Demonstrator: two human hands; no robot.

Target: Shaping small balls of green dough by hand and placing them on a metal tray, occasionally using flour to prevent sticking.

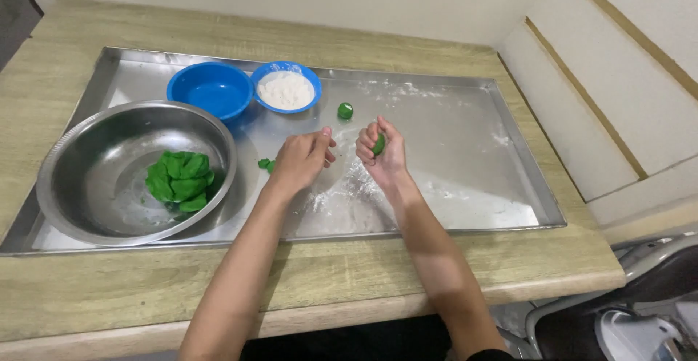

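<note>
My right hand (382,154) is curled around a small piece of green dough (379,143) above the floured middle of a large steel tray (472,186). My left hand (302,159) hovers just left of it with fingers loosely bent and nothing in it. A tiny green dough scrap (266,164) lies on the tray beside my left hand. A rolled green dough ball (345,111) sits on the tray farther back. A lump of green dough (179,180) rests in a big steel bowl (87,150) on the left.
Two blue bowls stand at the back of the tray: one bare (211,88) and one with white flour (286,87). The tray lies on a wooden table (145,288). A wall with wooden strips (603,77) rises on the right.
</note>
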